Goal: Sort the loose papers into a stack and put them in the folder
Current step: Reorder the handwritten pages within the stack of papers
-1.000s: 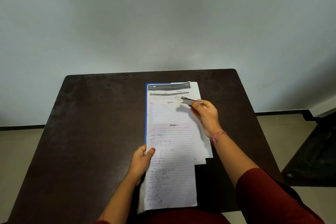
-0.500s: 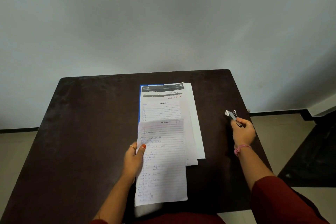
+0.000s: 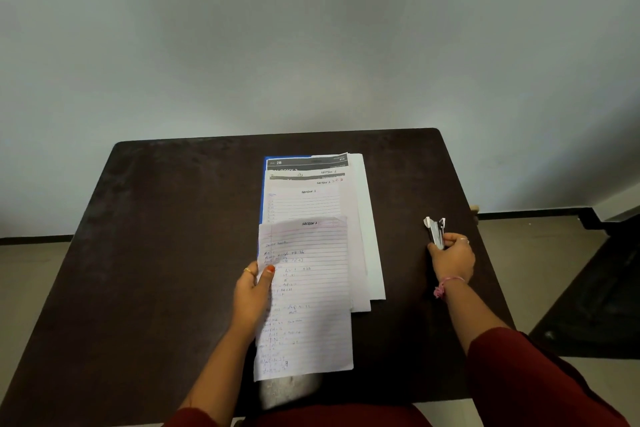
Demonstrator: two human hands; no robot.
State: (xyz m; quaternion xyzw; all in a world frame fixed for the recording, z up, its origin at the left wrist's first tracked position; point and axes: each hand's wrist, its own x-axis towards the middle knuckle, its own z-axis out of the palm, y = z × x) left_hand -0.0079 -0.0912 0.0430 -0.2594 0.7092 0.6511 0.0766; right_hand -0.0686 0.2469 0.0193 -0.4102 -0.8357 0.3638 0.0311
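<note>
papers [image 3: 311, 246]: lined, handwritten, fanned | left hand [image 3: 252, 291] pinches top sheet [image 3: 308, 305] | right hand [image 3: 452, 256] grips stapler [image 3: 435, 231]

**Person's arms and hands, head view**

Both forearms are bare below dark red sleeves that end near the elbows. The left hand [image 3: 254, 295] wears a gold-coloured ring on one finger, and its thumbnail is painted orange-red. The right hand [image 3: 452, 258] wears a pale metal ring, and a pink thread band with a small knotted tuft circles its wrist.
</note>
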